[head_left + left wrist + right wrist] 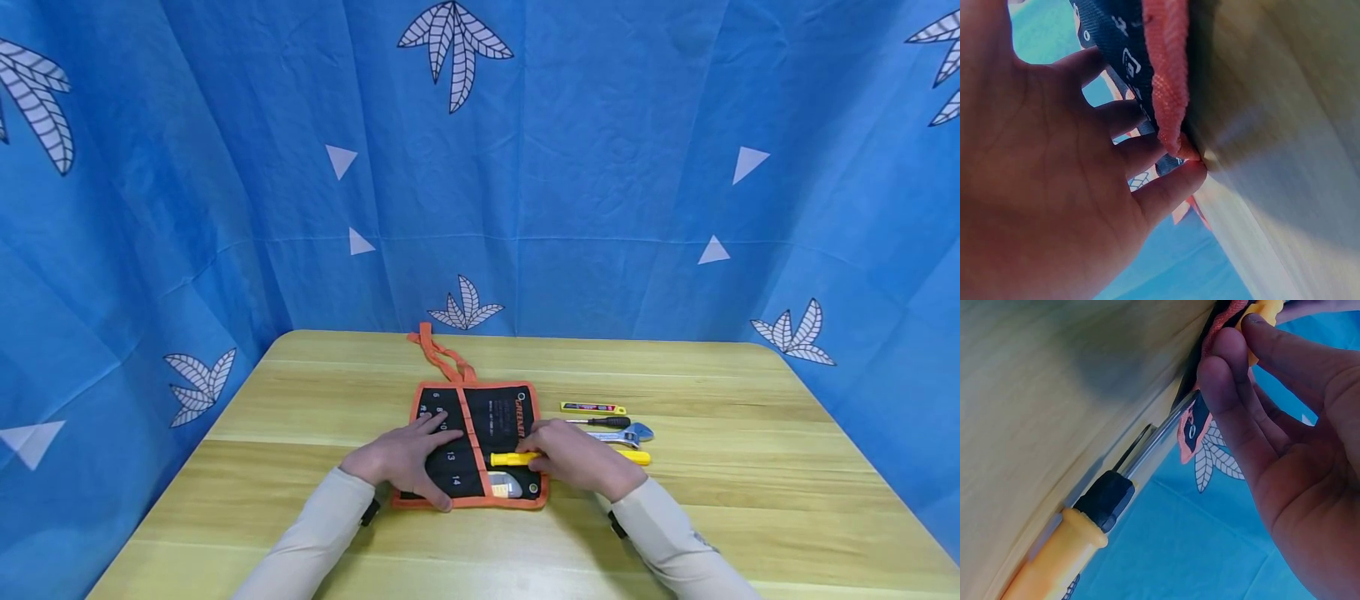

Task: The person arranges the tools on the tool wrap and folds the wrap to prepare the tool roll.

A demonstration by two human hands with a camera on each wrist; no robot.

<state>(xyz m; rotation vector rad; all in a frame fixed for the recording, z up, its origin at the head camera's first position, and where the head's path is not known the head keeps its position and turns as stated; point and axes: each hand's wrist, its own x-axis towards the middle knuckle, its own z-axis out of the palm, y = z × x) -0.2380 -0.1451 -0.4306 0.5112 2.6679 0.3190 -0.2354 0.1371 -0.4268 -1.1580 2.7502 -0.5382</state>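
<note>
A black tool pouch [498,417] with orange edging lies unrolled on the table. My left hand [408,458] rests on its numbered left part, fingers spread; in the left wrist view they reach over the pouch's edge [1169,75]. With thumb and fingers my right hand [573,454] pinches a yellow-handled screwdriver [513,458] whose front end is at the pocket band; its shaft is hidden. That yellow handle [1266,311] shows between the fingertips in the right wrist view. Below it, a pale grey and yellow tool [504,485] sits in a pocket.
Right of the pouch lie a yellow flat packet [592,408], a black-handled screwdriver [615,422], an adjustable wrench [633,433] and another yellow-handled screwdriver [636,457], its shaft partly behind my right hand. Orange ties [442,354] trail toward the back edge. A blue curtain [600,167] hangs behind.
</note>
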